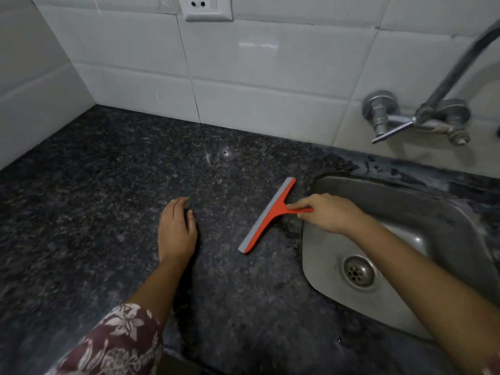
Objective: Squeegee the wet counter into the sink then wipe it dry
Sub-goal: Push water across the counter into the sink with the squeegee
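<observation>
A red squeegee point(270, 212) with a grey rubber blade lies on the dark speckled granite counter point(108, 185), just left of the steel sink point(405, 212). My right hand point(327, 213) reaches across the sink's left rim and grips the squeegee's short red handle. The blade runs diagonally, its far end toward the back wall. My left hand point(176, 228) rests flat on the counter to the left of the squeegee, fingers apart, holding nothing. No cloth is in view.
The sink has a round drain point(358, 272) near its front. A wall-mounted steel tap point(416, 117) with a lever handle stands above the sink's back edge. White tiled walls close off the counter's back and left. A socket point(208, 8) sits high on the wall.
</observation>
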